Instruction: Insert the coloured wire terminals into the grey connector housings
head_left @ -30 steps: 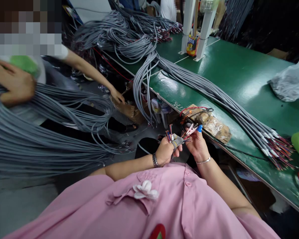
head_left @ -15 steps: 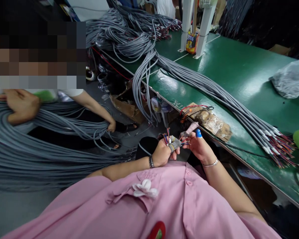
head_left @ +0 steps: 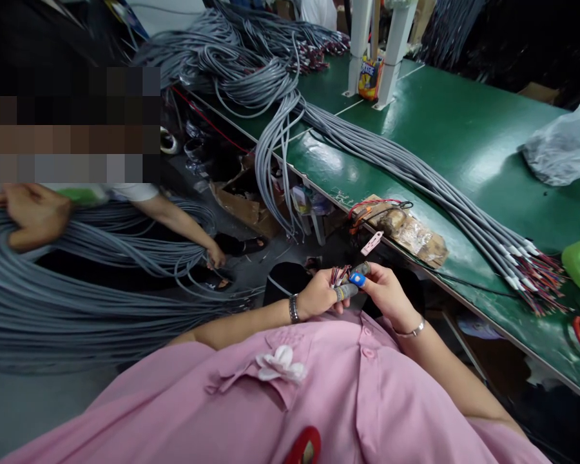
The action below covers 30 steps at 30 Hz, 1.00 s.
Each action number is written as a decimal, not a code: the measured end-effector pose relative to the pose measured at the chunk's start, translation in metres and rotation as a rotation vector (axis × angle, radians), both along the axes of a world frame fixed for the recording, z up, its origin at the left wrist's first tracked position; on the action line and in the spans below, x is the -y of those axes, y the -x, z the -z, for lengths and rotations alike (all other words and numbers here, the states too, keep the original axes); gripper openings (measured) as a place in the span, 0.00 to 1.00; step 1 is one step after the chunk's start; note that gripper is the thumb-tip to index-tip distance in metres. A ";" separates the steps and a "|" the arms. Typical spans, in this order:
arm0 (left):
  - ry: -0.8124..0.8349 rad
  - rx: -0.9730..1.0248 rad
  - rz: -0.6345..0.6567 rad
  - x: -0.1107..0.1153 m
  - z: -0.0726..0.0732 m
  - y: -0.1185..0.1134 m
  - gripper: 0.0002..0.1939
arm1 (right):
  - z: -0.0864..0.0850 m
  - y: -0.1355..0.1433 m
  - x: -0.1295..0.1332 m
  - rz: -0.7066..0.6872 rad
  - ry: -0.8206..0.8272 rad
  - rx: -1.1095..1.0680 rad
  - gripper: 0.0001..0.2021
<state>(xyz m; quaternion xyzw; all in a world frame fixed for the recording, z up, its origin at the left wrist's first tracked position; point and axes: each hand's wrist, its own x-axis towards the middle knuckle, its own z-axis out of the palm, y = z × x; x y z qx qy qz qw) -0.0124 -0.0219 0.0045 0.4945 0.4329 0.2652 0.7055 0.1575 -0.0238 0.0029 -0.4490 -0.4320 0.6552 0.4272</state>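
My left hand (head_left: 318, 296) is closed around a bunch of thin coloured wires (head_left: 337, 276), whose ends stick up above its fingers. A grey finger cover with a yellow band is on one of its fingers. Pressed close beside it, my right hand (head_left: 389, 298) pinches at the same wires with thumb and forefinger. The right thumb wears a blue cover and the forefinger a greyish one. The wire tips between the right fingertips are hidden. Both hands are in front of my pink shirt, near the table edge.
On the green table (head_left: 468, 151) lies a long bundle of grey cables (head_left: 391, 154) with bared coloured ends. A taped block (head_left: 415, 238) and a pink tag-like piece (head_left: 372, 243) are at its edge. At left, a co-worker's hand (head_left: 38, 216) holds looped grey cables (head_left: 125, 290).
My right hand has moved left and slightly down, its thumb and forefinger closing at the wires. The wires' spread ends have drawn together. The co-worker's hands have shifted slightly.
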 end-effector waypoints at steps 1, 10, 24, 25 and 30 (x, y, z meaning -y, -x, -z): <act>0.001 0.002 -0.010 0.000 0.000 0.000 0.17 | 0.000 0.001 0.000 0.015 -0.005 0.018 0.13; 0.044 0.129 -0.191 0.003 0.007 -0.003 0.18 | 0.005 0.003 0.004 0.140 0.004 0.067 0.14; 0.040 0.175 -0.305 0.001 0.009 -0.004 0.16 | 0.005 0.001 0.010 0.124 -0.008 0.042 0.13; 0.036 0.178 -0.309 0.001 0.009 -0.004 0.16 | 0.005 0.002 0.010 0.134 -0.004 0.042 0.13; 0.040 0.216 -0.375 0.000 0.010 -0.006 0.17 | 0.004 0.004 0.016 0.058 0.045 0.004 0.12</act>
